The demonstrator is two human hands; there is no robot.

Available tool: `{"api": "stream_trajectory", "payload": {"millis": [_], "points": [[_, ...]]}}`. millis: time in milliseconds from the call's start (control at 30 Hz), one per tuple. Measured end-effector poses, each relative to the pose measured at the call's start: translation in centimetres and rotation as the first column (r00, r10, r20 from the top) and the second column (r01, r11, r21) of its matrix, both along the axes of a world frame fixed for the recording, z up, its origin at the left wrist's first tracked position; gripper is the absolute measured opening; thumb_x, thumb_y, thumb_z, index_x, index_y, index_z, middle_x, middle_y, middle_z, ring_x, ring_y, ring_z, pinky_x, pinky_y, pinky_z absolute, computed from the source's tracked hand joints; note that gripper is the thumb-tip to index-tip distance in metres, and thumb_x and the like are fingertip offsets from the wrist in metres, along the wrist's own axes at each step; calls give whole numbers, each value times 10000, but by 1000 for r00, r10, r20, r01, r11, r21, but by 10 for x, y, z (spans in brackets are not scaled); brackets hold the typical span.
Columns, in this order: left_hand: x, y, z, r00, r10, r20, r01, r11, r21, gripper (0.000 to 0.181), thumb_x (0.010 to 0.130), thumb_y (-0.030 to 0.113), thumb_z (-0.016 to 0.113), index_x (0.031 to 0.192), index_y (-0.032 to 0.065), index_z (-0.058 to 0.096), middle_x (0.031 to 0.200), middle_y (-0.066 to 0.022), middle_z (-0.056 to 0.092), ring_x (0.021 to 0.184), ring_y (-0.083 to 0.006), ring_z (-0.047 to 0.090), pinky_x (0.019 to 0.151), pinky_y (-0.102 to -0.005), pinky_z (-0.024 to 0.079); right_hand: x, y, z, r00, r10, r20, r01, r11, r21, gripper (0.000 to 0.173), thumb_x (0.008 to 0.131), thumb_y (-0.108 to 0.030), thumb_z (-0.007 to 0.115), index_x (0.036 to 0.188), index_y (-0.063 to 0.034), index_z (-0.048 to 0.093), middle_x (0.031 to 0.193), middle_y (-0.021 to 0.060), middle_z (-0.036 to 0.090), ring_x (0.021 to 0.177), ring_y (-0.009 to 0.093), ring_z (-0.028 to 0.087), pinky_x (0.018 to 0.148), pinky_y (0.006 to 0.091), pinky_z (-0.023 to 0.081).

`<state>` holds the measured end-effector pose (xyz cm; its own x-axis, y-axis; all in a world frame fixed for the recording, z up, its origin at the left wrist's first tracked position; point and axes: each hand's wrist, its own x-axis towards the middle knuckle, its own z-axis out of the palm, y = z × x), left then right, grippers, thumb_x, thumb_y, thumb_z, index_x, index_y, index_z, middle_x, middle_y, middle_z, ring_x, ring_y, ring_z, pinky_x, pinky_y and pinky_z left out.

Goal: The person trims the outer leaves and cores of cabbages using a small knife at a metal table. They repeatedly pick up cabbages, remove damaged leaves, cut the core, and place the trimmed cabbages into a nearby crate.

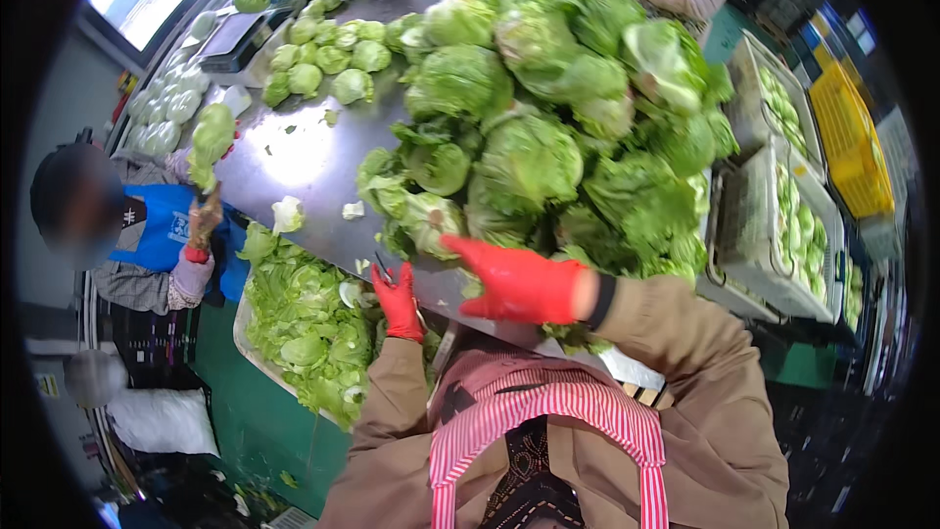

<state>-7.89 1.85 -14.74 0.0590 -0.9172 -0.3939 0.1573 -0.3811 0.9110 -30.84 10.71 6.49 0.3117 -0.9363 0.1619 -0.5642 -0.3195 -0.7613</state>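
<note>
In a red glove, my left hand (399,307) is at the table's near edge, above a bin of loose leaves. A thin dark blade, apparently of a small knife (380,261), sticks up between its thumb and fingers; the handle is hidden. My right hand (518,283), also red-gloved, stretches leftward over the near edge of the lettuce pile with fingers apart and nothing in its grasp. Just beyond its fingertips sits an iceberg lettuce head (432,223) with a brownish cut stem. Behind it rises a large heap of untrimmed lettuce heads (525,154).
Below the metal table (316,213) stands a bin of leaves (305,338). A person in a blue apron (158,217) holds lettuce at left; others work at the far side. Trimmed heads (334,59) lie near a scale (233,40). Crates (756,235) of lettuce stand right.
</note>
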Motion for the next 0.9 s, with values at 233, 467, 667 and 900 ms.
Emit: {"api": "stream_trajectory", "payload": {"millis": [233, 467, 667, 900], "points": [[-18, -58, 1, 996, -79, -34, 78, 996, -34, 977, 902, 204, 776, 1630, 219, 125, 1657, -155, 215, 1404, -242, 400, 992, -380, 469, 47, -92, -132, 852, -398, -340, 494, 826, 272, 1270, 714, -223, 859, 1611, -118, -35, 1584, 378, 147, 1113, 525, 597, 863, 482, 553], [-33, -132, -20, 996, -87, 12, 87, 947, -309, 1023, 853, 41, 779, 1628, 130, 117, 1632, -150, 280, 1456, -253, 350, 1169, -374, 325, 43, -145, -93, 677, -464, -571, 595, 802, 54, 1313, 671, -355, 896, 1615, -89, 24, 1607, 332, 148, 1325, 502, 443, 1064, 510, 422], [-13, -154, -22, 950, -125, -288, 80, 983, -164, 972, 858, -42, 742, 1618, 102, 153, 1584, -168, 324, 1347, -244, 450, 1096, -356, 411, 24, -172, -133, 663, -407, -629, 602, 789, 123, 1524, 472, -589, 923, 1607, -48, 61, 1600, 327, 172, 1448, 521, 221, 1173, 580, 247], [-15, -90, -34, 964, -234, 129, 265, 889, -372, 1179, 674, 84, 907, 1600, 41, 180, 1605, -164, 287, 1460, -253, 307, 1203, -389, 264, 43, -193, -119, 572, -299, -764, 615, 772, 159, 1398, 593, -597, 874, 1603, -29, 93, 1600, 306, 228, 1411, 532, 282, 1153, 594, 278]]}}
